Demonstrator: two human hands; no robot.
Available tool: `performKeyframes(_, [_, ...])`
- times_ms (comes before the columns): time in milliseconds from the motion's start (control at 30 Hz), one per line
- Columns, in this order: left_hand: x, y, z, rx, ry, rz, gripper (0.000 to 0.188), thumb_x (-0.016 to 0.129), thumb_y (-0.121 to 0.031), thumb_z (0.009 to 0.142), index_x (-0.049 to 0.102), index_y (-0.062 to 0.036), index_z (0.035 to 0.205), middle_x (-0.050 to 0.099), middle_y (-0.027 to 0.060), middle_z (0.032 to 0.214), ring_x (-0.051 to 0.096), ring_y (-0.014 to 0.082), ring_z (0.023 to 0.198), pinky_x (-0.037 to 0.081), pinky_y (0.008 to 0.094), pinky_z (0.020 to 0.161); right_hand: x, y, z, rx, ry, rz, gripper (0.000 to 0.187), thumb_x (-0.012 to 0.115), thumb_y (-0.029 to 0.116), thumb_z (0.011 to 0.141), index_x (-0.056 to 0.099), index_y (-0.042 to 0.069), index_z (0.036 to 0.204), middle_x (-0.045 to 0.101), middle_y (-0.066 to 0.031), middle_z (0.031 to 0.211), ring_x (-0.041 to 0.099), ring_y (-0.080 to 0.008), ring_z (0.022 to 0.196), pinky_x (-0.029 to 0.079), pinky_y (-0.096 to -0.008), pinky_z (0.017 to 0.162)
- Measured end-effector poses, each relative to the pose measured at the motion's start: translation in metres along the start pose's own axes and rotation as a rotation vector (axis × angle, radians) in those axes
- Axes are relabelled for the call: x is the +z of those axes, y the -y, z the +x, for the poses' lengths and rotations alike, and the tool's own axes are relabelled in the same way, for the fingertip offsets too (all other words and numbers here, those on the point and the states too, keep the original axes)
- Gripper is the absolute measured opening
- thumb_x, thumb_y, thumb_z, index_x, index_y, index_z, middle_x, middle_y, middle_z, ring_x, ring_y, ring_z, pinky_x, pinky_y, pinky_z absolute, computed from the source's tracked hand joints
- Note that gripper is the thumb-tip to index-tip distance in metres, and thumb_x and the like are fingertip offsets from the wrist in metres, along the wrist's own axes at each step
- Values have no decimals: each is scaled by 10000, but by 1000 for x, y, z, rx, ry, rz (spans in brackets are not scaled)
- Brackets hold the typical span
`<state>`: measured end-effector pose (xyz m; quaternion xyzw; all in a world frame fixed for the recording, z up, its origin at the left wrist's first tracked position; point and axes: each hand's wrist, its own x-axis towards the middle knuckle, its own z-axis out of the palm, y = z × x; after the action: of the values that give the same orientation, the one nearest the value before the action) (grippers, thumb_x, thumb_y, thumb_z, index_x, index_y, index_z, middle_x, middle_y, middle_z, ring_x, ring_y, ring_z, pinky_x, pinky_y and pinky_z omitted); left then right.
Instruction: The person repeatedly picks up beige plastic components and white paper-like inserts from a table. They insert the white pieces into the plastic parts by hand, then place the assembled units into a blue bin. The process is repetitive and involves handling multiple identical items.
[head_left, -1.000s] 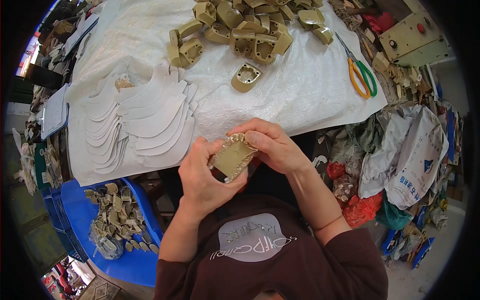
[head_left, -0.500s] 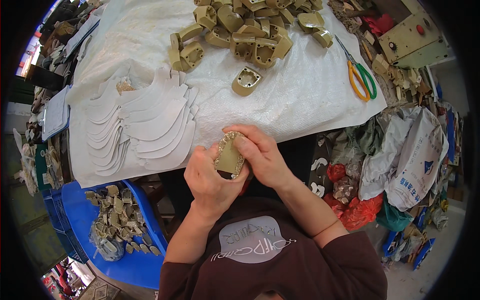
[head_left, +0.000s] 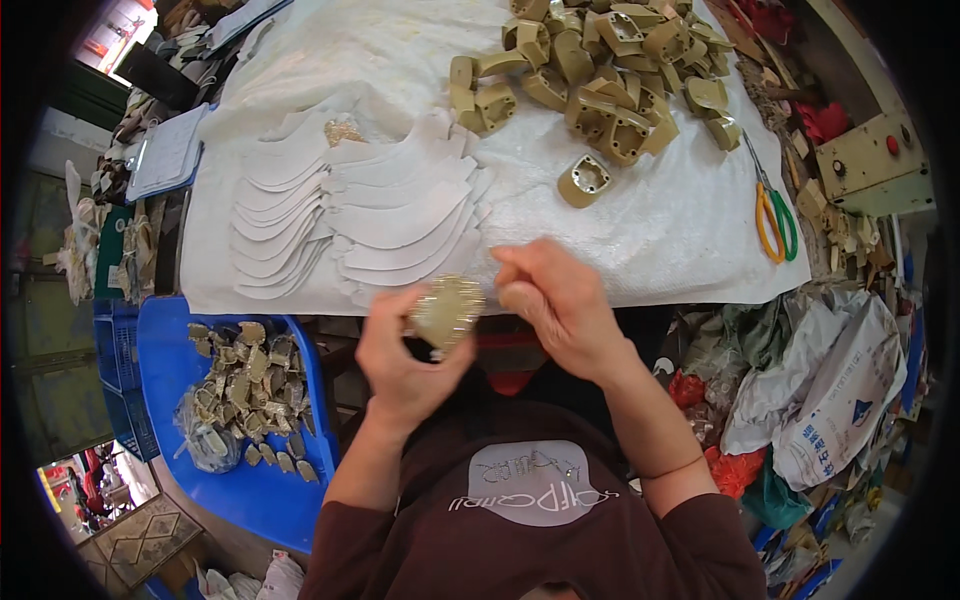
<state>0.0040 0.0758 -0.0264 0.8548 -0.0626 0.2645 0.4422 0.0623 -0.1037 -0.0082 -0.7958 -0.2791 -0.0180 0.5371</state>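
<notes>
My left hand (head_left: 395, 345) is closed around a shoe heel (head_left: 447, 313), in front of the table's near edge. The heel has a khaki face and a glittering gold rim; motion blurs it. To its right and apart from it is my right hand (head_left: 560, 305), fingers curled in, with nothing visible in them. Beyond my right hand a lone khaki heel (head_left: 585, 181) stands on the white table cover (head_left: 660, 240). Farther back lies a heap of khaki heels (head_left: 600, 90). Curved white pieces (head_left: 400, 225) are fanned out in overlapping rows on the left.
Scissors (head_left: 773, 225) with orange and green handles lie at the table's right edge. A blue tray (head_left: 230, 500) at lower left holds glittery heels and a plastic bag. Plastic bags (head_left: 800, 400) pile up at right, below a metal control box (head_left: 875, 165).
My right hand has come off the heel and moved right. The left hand keeps hold of it and has tilted it. The whole view has shifted, so the table sits farther right.
</notes>
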Motion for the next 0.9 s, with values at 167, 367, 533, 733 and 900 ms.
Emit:
performKeyframes(167, [-88,70,-35,-380,-298,257,489,701,-80,685,528,4,1135,569,107,1027,565,214,948,448,327,852,6,-2,41,-158,-60,-362,231,684,106,774,661,94,1003,536,-67,1050,441,-262,990,347,-376,855])
performKeyframes(367, [-189,125,-72,-634,-507,1295,496,614,-61,763,504,1,1242,536,156,1176,482,274,1102,370,383,959,22,-8,59,-211,-44,-502,238,689,139,774,682,144,1011,514,-48,1109,426,-254,1038,297,-397,876])
performKeyframes(533, [-130,83,-22,-305,-412,585,381,593,-11,770,557,2,1149,554,157,1125,496,290,1071,378,381,925,34,-10,74,-236,-30,-529,160,671,110,746,694,140,902,506,-68,1117,417,-268,1077,261,-454,888])
performKeyframes(733, [-41,17,23,197,-1,263,326,589,73,688,629,-15,999,650,136,977,616,287,963,425,374,908,41,-16,83,-251,59,-609,72,642,49,709,632,100,758,523,-50,1082,423,-255,1076,255,-443,882])
performKeyframes(900, [-16,20,18,107,23,447,375,591,18,732,595,1,1106,646,140,1087,612,246,1041,295,415,1029,31,-26,75,-201,-33,-194,56,598,20,773,611,69,795,562,-63,1045,475,-265,1034,347,-398,877])
